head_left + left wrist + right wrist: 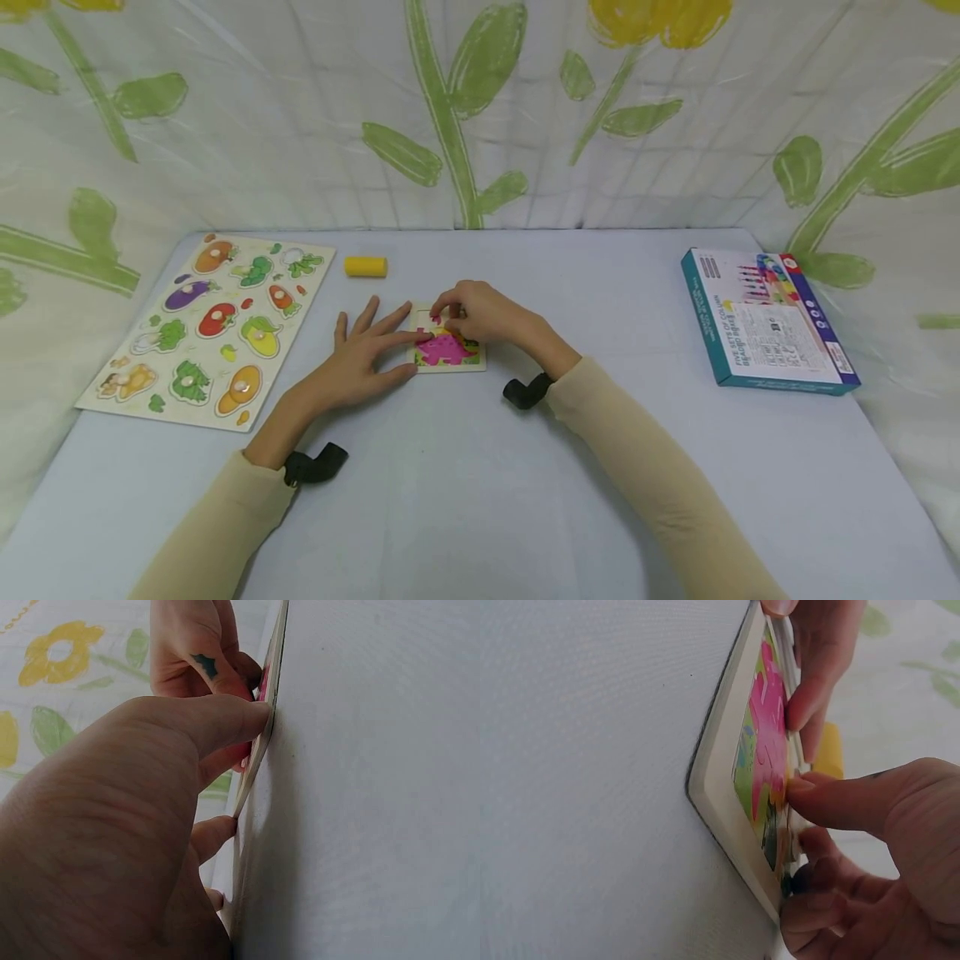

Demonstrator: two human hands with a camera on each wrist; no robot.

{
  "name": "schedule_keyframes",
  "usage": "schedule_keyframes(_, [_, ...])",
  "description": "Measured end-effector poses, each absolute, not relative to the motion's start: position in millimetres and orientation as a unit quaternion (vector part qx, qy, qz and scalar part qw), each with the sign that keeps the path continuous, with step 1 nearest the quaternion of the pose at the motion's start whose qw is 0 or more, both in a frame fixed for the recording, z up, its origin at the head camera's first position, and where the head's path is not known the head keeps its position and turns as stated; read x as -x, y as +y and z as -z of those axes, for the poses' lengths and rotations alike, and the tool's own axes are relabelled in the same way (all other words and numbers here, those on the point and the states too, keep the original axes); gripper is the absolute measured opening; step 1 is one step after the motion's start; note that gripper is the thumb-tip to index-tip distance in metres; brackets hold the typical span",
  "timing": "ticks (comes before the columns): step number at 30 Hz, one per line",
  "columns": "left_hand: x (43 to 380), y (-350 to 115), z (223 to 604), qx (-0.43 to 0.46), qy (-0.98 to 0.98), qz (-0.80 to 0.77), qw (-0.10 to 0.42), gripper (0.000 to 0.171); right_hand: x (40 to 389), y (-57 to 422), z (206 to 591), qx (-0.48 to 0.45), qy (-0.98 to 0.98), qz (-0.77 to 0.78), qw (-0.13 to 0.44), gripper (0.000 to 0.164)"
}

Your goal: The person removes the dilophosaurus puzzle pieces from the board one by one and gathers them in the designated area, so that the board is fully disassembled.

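A small square jigsaw puzzle [444, 357] with a pale frame and a pink dinosaur picture lies on the table. My left hand [363, 358] is spread flat at its left side, the index fingertip on the picture and the thumb at the near left edge. From the right, my right hand [487, 312] reaches over the upper part, pinching a small puzzle piece [795, 844] between thumb and curled fingers. The piece sits close against the board and is mostly hidden by the fingers. In the left wrist view, the frame [262, 742] shows edge-on beside the left thumb.
A yellow cylinder [366, 267] lies behind the left hand. At the left is a vegetable peg board [232, 292] with several pictured pieces. A teal-edged box [772, 321] lies at the right. A flower-printed curtain [300, 125] hangs behind the table.
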State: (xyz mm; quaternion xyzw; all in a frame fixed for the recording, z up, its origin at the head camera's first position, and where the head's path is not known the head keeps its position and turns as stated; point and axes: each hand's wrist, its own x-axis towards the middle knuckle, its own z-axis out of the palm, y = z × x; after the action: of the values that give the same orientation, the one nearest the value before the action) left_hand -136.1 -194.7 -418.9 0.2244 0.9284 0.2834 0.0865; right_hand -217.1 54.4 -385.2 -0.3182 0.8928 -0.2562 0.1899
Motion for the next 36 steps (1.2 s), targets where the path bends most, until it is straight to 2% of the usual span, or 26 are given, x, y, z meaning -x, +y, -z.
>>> schedule_keyframes(11, [134.9,-195.0,420.4,-0.229,0.927,-0.289,0.076,0.049,216.2,53.7,385.5,0.318,0.897,0.257,0.167,0.026])
schedule_keyframes(19, [134.6,-195.3,420.5,-0.225,0.928,-0.285,0.080,0.050,218.3,56.7,387.7,0.320,0.896,0.269,0.148,0.037])
schedule_keyframes(27, [136.0,-195.1,420.5,-0.228,0.928,-0.287,0.072,0.049,218.8,59.8,389.1,0.311,0.898,0.285,0.123,0.025])
schedule_keyframes(36, [135.6,-195.1,421.9,-0.227,0.927,-0.288,0.076,0.049,219.7,61.2,393.6,0.292,0.892,0.320,0.129,0.022])
